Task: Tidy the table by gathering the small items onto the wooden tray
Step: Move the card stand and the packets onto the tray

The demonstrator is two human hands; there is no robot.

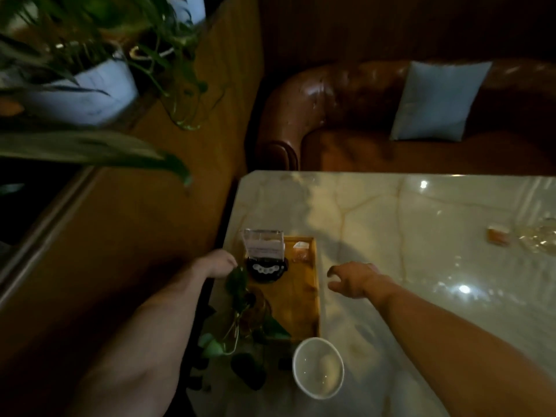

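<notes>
Flanking wooden tray (304, 296), two hands

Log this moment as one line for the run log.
left hand: at wooden tray edge | right hand: open, beside tray | white cup: off tray

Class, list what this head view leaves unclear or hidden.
- Left hand: fingers hidden behind a leaf; grip unknown.
- Sign on the tray: print blurred.
- Glassware: cut by the right edge, glare.
- Orange item: too small, blurred.
- Jar: masked by leaves.
</notes>
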